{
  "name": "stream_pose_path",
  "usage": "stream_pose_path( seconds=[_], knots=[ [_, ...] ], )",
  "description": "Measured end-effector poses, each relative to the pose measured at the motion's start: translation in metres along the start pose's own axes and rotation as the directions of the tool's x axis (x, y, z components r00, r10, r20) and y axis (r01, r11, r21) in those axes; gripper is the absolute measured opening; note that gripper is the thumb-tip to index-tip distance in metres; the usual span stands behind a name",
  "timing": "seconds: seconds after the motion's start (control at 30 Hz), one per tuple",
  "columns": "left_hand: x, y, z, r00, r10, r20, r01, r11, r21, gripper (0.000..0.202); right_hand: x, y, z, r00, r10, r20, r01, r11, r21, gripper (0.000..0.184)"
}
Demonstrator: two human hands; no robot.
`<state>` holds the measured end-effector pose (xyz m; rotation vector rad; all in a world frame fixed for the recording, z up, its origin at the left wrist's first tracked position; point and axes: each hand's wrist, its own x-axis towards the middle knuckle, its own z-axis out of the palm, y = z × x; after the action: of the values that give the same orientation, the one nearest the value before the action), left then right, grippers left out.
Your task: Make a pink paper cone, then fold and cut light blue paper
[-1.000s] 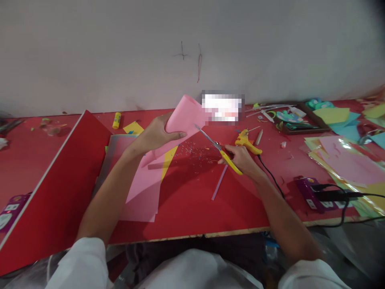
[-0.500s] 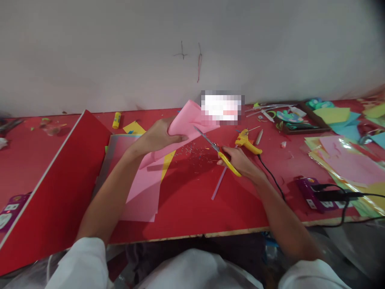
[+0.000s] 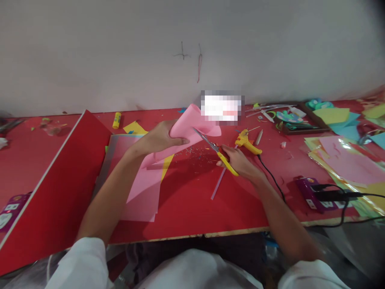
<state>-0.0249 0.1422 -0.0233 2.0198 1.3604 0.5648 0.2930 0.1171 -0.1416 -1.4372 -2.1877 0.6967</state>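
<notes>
- Got a curled pink sheet clamped in the left hand, with thumb laid along the near face and fingers mostly tucked behind.
- Got yellow-handled scissors in the right hand, gripped round the handles. Can't tell the gap between the blades.
- Main thing to look at: held up over the red tabletop, that pink sheet, between both hands but way nearer the left, up and left of the right hand.
- Runs lengthwise from lower left to upper right, with scissors slanting across the other way, tips aimed up-left at the near face. Can't tell whether touching.
- Looks smooth, matte and bendy, like paper, rolled into a soft loop up top and flaring at the right end.
- Below, flat straight-edged pink papers, plus a yellow paper poking out.
- Just past the right hand, a chunky plastic glue gun; nearer in, a skinny, straight pink strip.
</notes>
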Motion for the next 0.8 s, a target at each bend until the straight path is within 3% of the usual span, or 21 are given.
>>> stream_pose_path(
  seconds=[0.23, 0.43, 0.53, 0.7, 0.8],
  knots=[
    [-0.001, 0.000, 0.000, 0.999, -0.003, 0.034, 0.004, 1.000, -0.004, 0.046, 0.001, -0.001, 0.003, 0.999, 0.021, -0.040, -0.022, 1.000, -0.008, 0.058],
    [-0.002, 0.004, -0.003, 0.993, -0.082, 0.080, 0.082, 0.997, 0.008, 0.058, 0.000, 0.000, 0.006, 0.992, -0.002, -0.126, 0.003, 1.000, 0.005, 0.069],
    [-0.001, 0.003, -0.001, 0.999, -0.032, 0.025, 0.032, 0.999, -0.024, 0.058, 0.001, 0.000, 0.005, 0.990, 0.022, -0.142, -0.022, 1.000, -0.001, 0.071],
    [0.005, -0.003, 0.002, 0.989, 0.072, -0.128, -0.080, 0.995, -0.056, 0.033, 0.004, 0.003, 0.005, 0.991, 0.069, -0.112, -0.069, 0.998, 0.009, 0.069],
    [0.008, -0.004, 0.003, 0.982, 0.082, -0.172, -0.093, 0.994, -0.054, 0.039, 0.003, 0.003, 0.006, 0.997, 0.061, -0.056, -0.059, 0.998, 0.036, 0.063]
  ],
)
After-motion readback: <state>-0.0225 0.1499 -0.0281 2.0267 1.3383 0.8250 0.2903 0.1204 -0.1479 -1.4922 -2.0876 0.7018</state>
